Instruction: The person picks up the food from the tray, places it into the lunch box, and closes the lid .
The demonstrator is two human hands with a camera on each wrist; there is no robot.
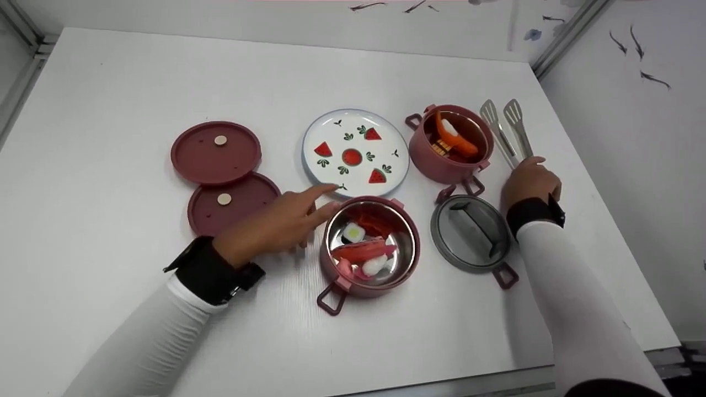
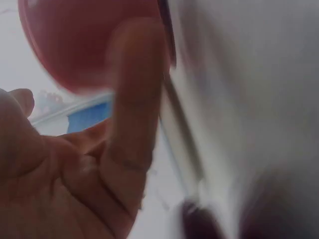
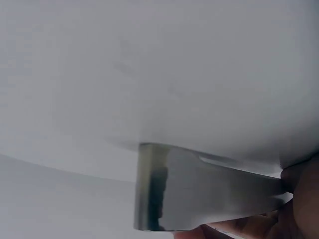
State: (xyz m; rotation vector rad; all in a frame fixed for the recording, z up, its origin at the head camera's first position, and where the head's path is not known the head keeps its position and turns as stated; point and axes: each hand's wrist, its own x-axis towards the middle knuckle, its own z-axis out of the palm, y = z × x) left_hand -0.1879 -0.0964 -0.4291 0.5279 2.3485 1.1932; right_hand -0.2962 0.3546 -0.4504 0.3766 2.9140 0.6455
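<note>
My right hand [image 1: 532, 182] grips a pair of metal tongs [image 1: 515, 124], their slotted ends spread apart and pointing away from me. In the right wrist view, the bent end of the tongs [image 3: 199, 191] stands out beside the fingers. My left hand [image 1: 284, 223] reaches toward the near pink pot [image 1: 369, 291], index finger and thumb extended, fingertips right at its rim. Inside that pot lie toy food pieces: a sushi roll [image 1: 353, 232], a long red piece [image 1: 358, 252] and a white-and-pink piece [image 1: 375, 266]. The left wrist view is blurred.
A watermelon-patterned plate [image 1: 331, 129] lies behind the near pot. The far pink pot [image 1: 436, 165] holds orange toy food [image 1: 460, 144]. A grey lid [image 1: 460, 234] rests near my right forearm. Two dark red lids [image 1: 198, 160] overlap on the left of the white table [image 1: 110, 110].
</note>
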